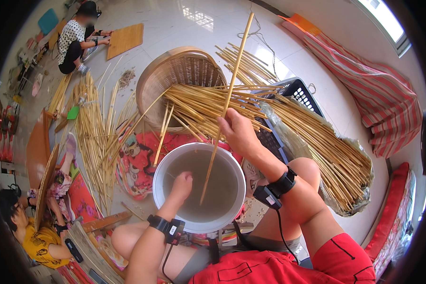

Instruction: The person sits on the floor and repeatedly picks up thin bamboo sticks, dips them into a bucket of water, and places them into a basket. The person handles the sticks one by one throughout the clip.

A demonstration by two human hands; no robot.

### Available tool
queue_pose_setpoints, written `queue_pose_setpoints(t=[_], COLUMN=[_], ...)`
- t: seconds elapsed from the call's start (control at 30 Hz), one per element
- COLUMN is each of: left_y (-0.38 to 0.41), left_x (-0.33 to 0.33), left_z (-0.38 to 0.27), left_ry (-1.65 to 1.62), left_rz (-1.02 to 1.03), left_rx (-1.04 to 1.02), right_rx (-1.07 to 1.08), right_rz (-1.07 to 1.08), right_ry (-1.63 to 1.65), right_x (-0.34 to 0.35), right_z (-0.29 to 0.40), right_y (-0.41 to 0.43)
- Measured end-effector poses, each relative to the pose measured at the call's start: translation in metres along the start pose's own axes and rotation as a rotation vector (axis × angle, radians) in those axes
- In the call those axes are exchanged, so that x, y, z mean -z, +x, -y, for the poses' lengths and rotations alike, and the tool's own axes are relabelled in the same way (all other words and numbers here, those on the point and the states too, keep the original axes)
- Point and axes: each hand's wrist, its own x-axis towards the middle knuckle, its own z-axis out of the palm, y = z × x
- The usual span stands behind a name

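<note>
My right hand point(239, 129) grips a long, thin yellow stalk point(234, 74), which looks like a reed or straw stem. The stalk leans steeply, its top far above the hand and its lower end over the murky water point(216, 184) inside a white plastic bucket point(239, 198). Inside the bucket's rim is my left hand point(183, 184), curled low at the water. Its fingertips are hidden, so whether it holds anything is unclear. Just beyond the bucket, a bundle of similar stalks point(198, 106) lies across the mouth of a tipped woven basket point(152, 74).
More stalks point(326, 159) lie on plastic sheeting at right, beside a black plastic crate point(305, 94). Loose stalk bundles point(92, 124) spread across the floor at left. One person point(72, 39) squats holding a wooden board point(126, 41); another person point(44, 245) sits at lower left with a woven tray point(44, 184).
</note>
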Motion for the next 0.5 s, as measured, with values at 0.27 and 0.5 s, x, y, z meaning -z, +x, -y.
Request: queue_pose_setpoints(t=[0.27,0.5], left_y=[-0.002,-0.025], left_x=[-0.016,-0.007], left_z=[-0.022,-0.093], left_ry=[-0.372,-0.438], left_rz=[0.358,0.098], left_rx=[0.174,-0.389], right_rx=[0.03,0.048], right_rz=[0.283,0.524], right_ry=[-0.104,0.097], right_x=[-0.021,-0.043], right_z=[-0.013,-0.014], right_y=[-0.015,-0.03])
